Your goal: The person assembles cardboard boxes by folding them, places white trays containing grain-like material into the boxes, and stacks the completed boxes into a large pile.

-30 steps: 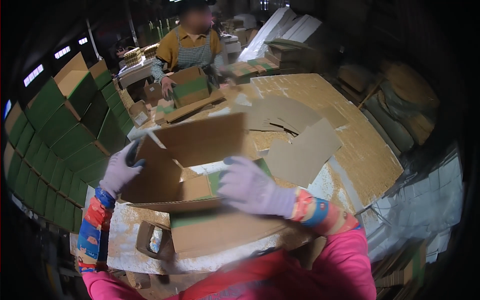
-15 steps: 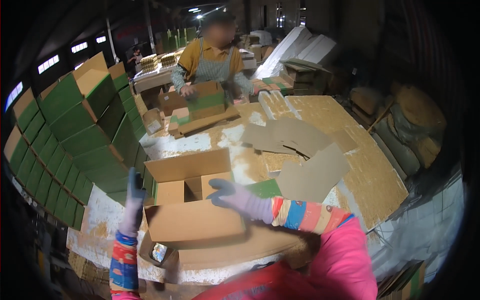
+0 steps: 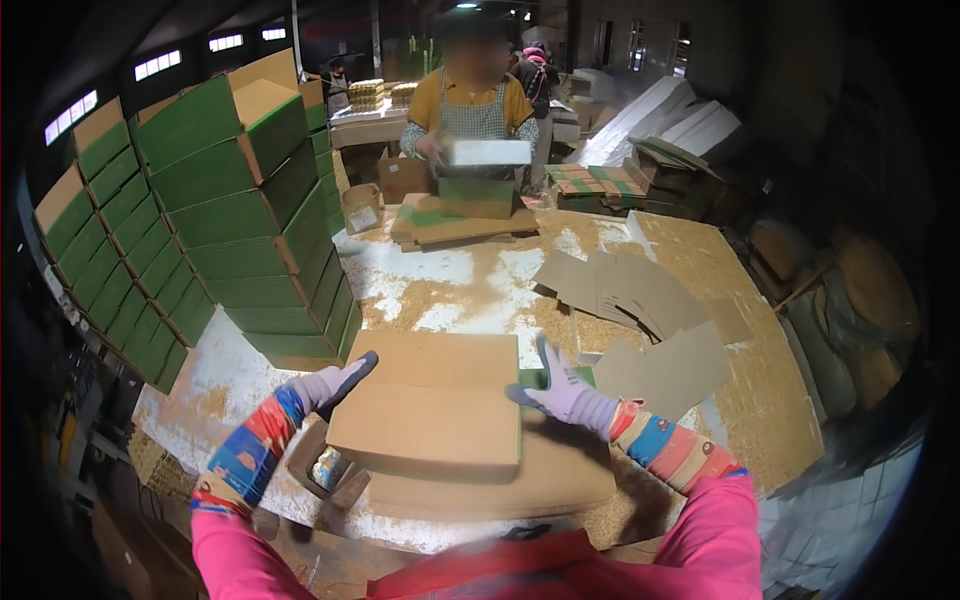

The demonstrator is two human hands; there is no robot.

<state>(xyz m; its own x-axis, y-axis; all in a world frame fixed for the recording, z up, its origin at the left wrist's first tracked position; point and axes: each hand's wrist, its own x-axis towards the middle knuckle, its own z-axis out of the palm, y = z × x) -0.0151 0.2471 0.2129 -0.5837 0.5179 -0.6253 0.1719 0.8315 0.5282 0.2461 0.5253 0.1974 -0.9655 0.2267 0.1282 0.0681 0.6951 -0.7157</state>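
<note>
A closed brown cardboard box with a green edge (image 3: 430, 405) lies on a stack of flat cardboard at the near edge of the table (image 3: 450, 290). My left hand (image 3: 330, 382), in a pale purple glove, presses against the box's left side. On the right side, my gloved right hand (image 3: 560, 388) touches the box with spread fingers. Both forearms wear striped multicoloured sleeves over pink.
Stacks of green and brown boxes (image 3: 240, 210) rise at the left. Loose flat cardboard sheets (image 3: 650, 320) lie at the right. A small open carton with a tape roll (image 3: 328, 468) sits near my left arm. Across the table a person in a checked apron holds a box (image 3: 485, 152).
The box's flaps stood open a second ago; they are now folded flat and the box is closed. My hands have moved out to its two sides.
</note>
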